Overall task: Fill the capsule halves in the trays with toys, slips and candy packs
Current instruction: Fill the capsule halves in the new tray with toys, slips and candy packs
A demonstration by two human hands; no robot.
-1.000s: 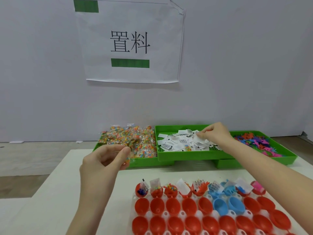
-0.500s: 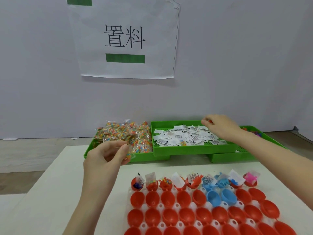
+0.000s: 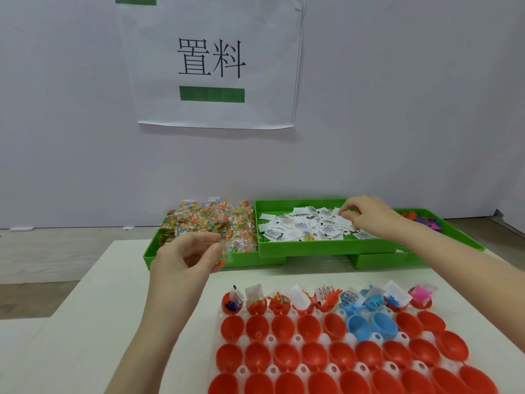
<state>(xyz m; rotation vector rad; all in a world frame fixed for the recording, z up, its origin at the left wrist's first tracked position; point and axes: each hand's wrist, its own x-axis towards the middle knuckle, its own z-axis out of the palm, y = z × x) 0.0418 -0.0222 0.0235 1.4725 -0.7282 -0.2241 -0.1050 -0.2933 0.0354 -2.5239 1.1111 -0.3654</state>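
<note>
— While the left hand [image 3: 189,255] hangs over the near edge of the table [image 3: 93,322], what is it holding?

— A candy pack [image 3: 225,253]. Its thumb and fingers are curled and pinch the clear pack, right in front of the green tray with the candy pile [image 3: 210,223].

— And the right hand [image 3: 366,216]?

— It reaches into the middle green tray [image 3: 326,247], over the white paper slips [image 3: 306,227]. The fingers are bent down and the tips are pressed together on the slips — they seem to pinch one, but it is too small for me to be sure.

— Where are the toys?

— In the far right green tray [image 3: 426,220], behind that arm. Only a few bright bits show.

— What about the capsule halves [image 3: 309,354]?

— They sit open side up in the white holder tray [image 3: 270,339], near the person. Most are red, and two blue halves [image 3: 372,325] are in the second row. The back row [image 3: 326,300] is full — toys, slips and candy stick out of it. The rows nearer to us hold nothing.

— Anything on the wall?

— A white paper sign [image 3: 211,61] with black writing and a green bar.
</note>
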